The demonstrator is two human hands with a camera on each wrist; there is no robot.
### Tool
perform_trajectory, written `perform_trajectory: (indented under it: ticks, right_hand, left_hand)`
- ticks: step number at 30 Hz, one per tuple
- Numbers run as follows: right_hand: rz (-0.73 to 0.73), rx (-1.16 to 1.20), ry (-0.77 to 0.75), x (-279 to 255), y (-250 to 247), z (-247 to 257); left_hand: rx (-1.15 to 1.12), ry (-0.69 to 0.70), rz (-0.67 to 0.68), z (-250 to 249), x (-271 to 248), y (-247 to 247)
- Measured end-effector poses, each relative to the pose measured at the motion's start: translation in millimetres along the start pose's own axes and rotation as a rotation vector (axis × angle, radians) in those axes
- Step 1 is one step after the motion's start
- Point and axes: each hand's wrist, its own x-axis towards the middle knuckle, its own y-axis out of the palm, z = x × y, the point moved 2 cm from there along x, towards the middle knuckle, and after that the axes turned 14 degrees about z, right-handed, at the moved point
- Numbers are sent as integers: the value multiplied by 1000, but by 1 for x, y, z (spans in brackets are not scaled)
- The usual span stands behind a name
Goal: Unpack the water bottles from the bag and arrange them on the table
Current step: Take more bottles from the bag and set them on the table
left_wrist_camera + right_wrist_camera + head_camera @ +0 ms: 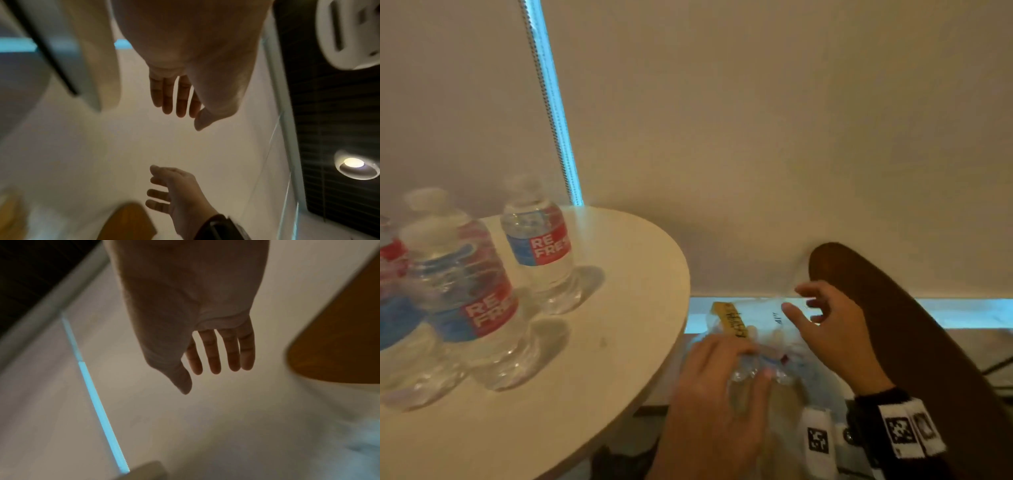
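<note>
Three clear water bottles with red-and-blue labels stand on the round white table [619, 308]: one at the back [539, 240], one nearer [462, 284], one cut off at the left edge [393, 308]. Right of the table sits a clear plastic bag [767, 318] with a yellow tag. A bottle [780, 375] lies inside it. My left hand [755, 359] rests on that bottle; the left wrist view shows this hand [186, 118] with straight fingers and nothing in them. My right hand [796, 301] hovers over the bag's top, fingers spread and empty, which the right wrist view [202, 381] confirms.
A dark brown chair back [928, 342] rises right behind the bag and my right forearm. A pale roller blind fills the wall behind, with its bead chain [548, 102] hanging above the table's back edge. Bare tabletop lies in front of and right of the bottles.
</note>
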Motion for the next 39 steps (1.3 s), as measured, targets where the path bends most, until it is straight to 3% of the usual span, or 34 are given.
perform_trajectory:
  ticks: [4,10,15,17,20,23,27,31,35,37,39]
  right_hand:
    - [163,6,279,-33,22,-88]
    - [422,-183,412,-40,67,-157]
    - [341,-14,472,-22,116,-239]
    - [237,98,532,-17,118,-229]
    - [205,200,608,-10,111,-216]
    - [257,217,531,-3,111,-213]
    - [169,433,590,-1,125,-224]
    - [-80,405,576,-11,119,-229]
    - [-69,430,524,-25,122,-229]
    - [-138,376,525,-30,117,-221]
    - [-108,359,470,-32,112,-211]
  left_hand:
    - [-93,-229,396,44,1,98]
    - [33,-365,621,101,15,186]
    - [-153,-643,551,152,27,224]
    - [-222,-687,493,162,34,230]
    - [-249,-646,397,168,47,229]
    - [-292,-640,397,168,56,229]
    - [-313,-670,396,168,53,233]
    - [-367,-694,397,166,40,231]
    - [-242,-724,400,168,25,227]
    - [-179,-683,429,164,17,225]
    - [-161,-621,437,163,7,225]
